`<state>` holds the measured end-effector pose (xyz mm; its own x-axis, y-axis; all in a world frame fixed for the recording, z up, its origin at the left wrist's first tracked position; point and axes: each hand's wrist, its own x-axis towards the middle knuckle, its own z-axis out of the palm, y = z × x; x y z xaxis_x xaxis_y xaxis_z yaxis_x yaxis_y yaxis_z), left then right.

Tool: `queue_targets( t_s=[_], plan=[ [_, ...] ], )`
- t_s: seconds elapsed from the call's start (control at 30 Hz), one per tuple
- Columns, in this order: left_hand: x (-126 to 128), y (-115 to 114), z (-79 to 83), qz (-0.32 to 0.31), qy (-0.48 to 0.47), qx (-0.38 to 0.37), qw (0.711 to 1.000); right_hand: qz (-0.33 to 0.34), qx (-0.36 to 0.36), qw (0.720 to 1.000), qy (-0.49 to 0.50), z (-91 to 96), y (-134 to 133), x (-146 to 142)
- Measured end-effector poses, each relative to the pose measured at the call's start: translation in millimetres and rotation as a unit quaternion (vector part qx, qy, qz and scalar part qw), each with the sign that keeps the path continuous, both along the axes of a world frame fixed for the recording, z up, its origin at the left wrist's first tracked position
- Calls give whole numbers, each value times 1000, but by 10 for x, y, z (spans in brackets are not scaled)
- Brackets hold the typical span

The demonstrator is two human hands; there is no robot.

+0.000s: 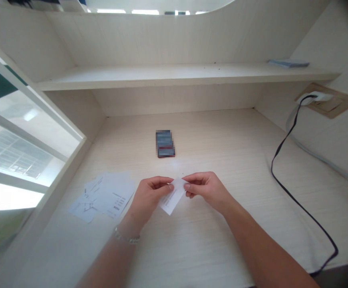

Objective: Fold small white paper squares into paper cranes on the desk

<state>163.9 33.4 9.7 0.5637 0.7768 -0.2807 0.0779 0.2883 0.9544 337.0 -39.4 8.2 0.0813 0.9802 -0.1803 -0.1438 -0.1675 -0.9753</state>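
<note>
Between my hands, above the middle of the desk, is a small white paper slip (172, 200) with faint print, tilted with one corner toward me. My left hand (155, 196) pinches its left edge between thumb and fingers, and a beaded bracelet (127, 237) circles that wrist. At the upper right corner, my right hand (205, 187) grips the same slip with thumb and fingertips. Left of my left hand, several printed white papers (106, 194) lie overlapping on the desk. Beyond my hands rests a dark rectangular object (165, 144), blurred by pixelation.
A black cable (293, 192) runs from a white plug (317, 97) in the wall socket down across the desk's right side. The shelf (162, 78) spans the back, holding a flat bluish item (289, 63). A slatted frame (62, 176) borders the left side.
</note>
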Motion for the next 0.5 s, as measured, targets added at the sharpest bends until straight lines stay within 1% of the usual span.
queue_targets(
  t_s=[0.07,0.23,0.33,0.4,0.5],
  plan=[
    [-1,-3,9,5,-6,-9,1000,-7,-2,1000,15,6,-3,-4],
    [-1,-12,22,22,-1,14,1000,-19,-17,999,30,-5,-14,-13],
    [4,-18,26,34,-6,22,999,-23,-10,999,39,2,-26,-2],
    [8,-22,40,34,3,35,999,-11,-9,999,36,24,-35,13],
    [13,-31,74,11,41,76,996,22,-16,999,35,67,-41,23]
  ],
)
